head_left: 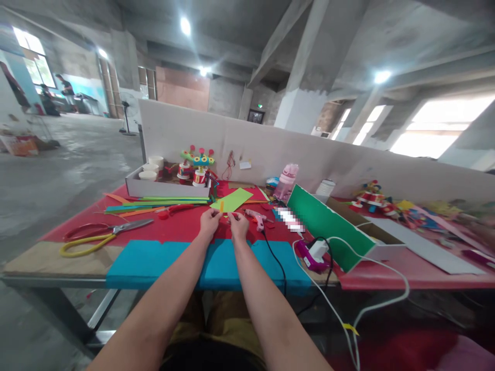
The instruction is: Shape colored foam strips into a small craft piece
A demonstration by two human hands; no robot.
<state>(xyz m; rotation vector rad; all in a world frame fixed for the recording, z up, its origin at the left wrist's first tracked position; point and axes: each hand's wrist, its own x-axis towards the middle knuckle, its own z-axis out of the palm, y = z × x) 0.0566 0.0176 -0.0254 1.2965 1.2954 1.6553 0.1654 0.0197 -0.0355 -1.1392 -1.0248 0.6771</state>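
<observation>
My left hand (pixel 209 223) is closed, with a narrow yellow-orange paper strip (pixel 221 206) standing up from between its fingertips. Close beside it, my right hand (pixel 238 225) is pinched shut; whatever its fingers hold is too small to make out. Just beyond both hands lies a lime-green paper sheet (pixel 236 198) on the red table cover (pixel 185 222). To the right of my right hand rests a pink glue gun (pixel 258 219) with a black cord. My forearms cross a blue cloth or sheet (pixel 154 262) along the front edge.
Large scissors (pixel 110 234) and red-handled pliers (pixel 174 211) lie to the left, near coloured paper strips (pixel 166 200). A box (pixel 166 189) holds cups and colourful figures. On the right are a green panel (pixel 328 226), a purple power socket (pixel 313 257) and loose white cable (pixel 402 286).
</observation>
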